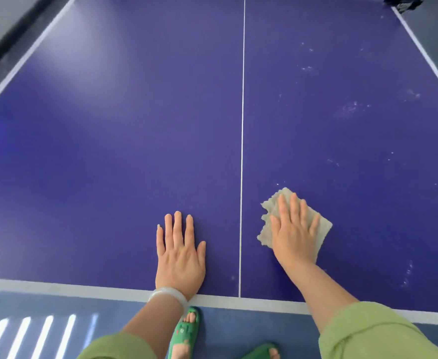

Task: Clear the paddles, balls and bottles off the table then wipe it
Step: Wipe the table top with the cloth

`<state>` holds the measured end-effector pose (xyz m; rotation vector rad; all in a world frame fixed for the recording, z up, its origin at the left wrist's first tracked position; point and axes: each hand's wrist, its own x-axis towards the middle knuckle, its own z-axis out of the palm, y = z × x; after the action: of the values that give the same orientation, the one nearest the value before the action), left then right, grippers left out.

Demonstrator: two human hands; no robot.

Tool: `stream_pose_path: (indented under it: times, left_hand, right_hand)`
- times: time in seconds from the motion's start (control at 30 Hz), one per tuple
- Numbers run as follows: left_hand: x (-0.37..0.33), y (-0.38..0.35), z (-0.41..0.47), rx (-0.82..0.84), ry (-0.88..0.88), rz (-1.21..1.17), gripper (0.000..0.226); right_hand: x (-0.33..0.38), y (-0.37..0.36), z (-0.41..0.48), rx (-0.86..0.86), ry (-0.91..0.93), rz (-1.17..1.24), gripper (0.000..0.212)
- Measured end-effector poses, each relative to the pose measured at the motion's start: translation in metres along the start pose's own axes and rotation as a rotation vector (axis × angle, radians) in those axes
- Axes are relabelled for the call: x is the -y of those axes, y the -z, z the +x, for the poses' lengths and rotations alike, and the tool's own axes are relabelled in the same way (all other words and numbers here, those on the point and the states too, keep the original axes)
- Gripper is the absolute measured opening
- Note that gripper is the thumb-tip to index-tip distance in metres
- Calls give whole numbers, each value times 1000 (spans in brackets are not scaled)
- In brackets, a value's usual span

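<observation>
A blue table-tennis table [109,151] with white border lines and a white centre line fills the view. My right hand [294,231] presses flat, fingers straight, on a grey-beige cloth [269,207] lying just right of the centre line near the front edge. Left of the centre line, my left hand [180,255] rests flat on the bare table, fingers spread, a pale bangle on its wrist. No paddles, balls or bottles are in view on the table.
Whitish smudges and specks [350,107] dot the table's right half. A dark net post [404,2] shows at the far right corner. Below the front edge lie blue floor and my feet in green sandals [186,330].
</observation>
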<state>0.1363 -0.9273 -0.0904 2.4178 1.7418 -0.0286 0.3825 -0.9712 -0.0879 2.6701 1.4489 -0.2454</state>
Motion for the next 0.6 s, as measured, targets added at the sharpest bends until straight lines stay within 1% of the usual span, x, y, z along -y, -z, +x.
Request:
stream_pose_path:
  times: [0.03, 0.07, 0.1, 0.17, 0.23, 0.3, 0.33, 0.37, 0.43, 0.5, 0.53, 0.6]
  left_hand:
    - [1, 0, 0, -1, 1, -3, 65]
    - [2, 0, 0, -3, 3, -6, 65]
    - [2, 0, 1, -5, 7, -10, 64]
    - [1, 0, 1, 0, 2, -14, 64]
    - [2, 0, 0, 2, -8, -14, 64]
    - [3, 0, 0, -3, -8, -16, 64]
    - [3, 1, 1, -4, -5, -19, 64]
    - [2, 1, 1, -3, -2, -20, 64]
    - [1, 0, 0, 1, 2, -20, 64]
    - [2, 0, 0, 2, 3, -30, 64]
    - [3, 0, 0, 2, 2, -35, 64]
    - [4, 0, 0, -5, -9, -42, 64]
  right_hand:
    - [6, -1, -11, -22, -41, 2, 61]
    - [17, -1, -28, -50, -21, 14, 60]
    - [29, -1, -49, -51, 35, 26, 60]
    - [51, -4, -78, -22, 233, 38, 59]
    - [66, -2, -68, 25, 377, 49, 58]
    - [74, 4, -26, 7, 425, 38, 58]
    - [74, 7, 1, -4, 417, 20, 59]
    - [74, 10, 30, 13, 365, 18, 59]
    - [79, 19, 73, 84, 194, 15, 55]
    - [96, 23, 80, 95, 97, 28, 56]
    - [107, 21, 71, 83, 107, 35, 57]
    - [119, 12, 34, 23, 197, 35, 55]
